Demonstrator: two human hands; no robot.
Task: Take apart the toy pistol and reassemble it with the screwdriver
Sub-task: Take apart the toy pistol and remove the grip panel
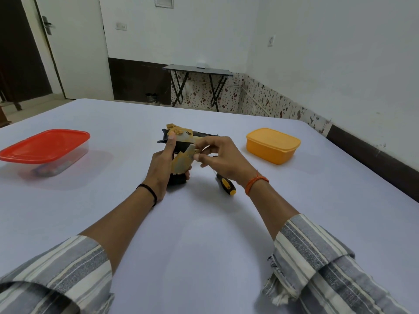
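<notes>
From the head camera, two tubs stand on the pale table [204,234]. Far to the person's left is a clear plastic box [48,158] under a red lid [44,143]; dark, mixed-colour bits show through its wall, too blurred to name. Over on the right stands an orange tub [273,149] with a matching orange lid shut on it, so its contents cannot be seen.

Between them, held up off the table at the middle, is the toy pistol [181,150]. It is black with yellow-gold panels: a gold piece along the top rear, a black barrel running off to the right, and a jagged gold plate on the side of the grip. The butt points down toward the table.

The left hand [162,168] wraps the grip from the left, fingers curled round it and thumb pressed up along the rear of the frame. The right hand [221,155] reaches in from the right, its fingers bent and pinching the jagged gold plate at its upper edge by the trigger area; whether that plate is loose from the body I cannot tell.

The screwdriver [226,184], black and yellow at the handle, lies on the table just under the right wrist, with neither hand on it.
</notes>
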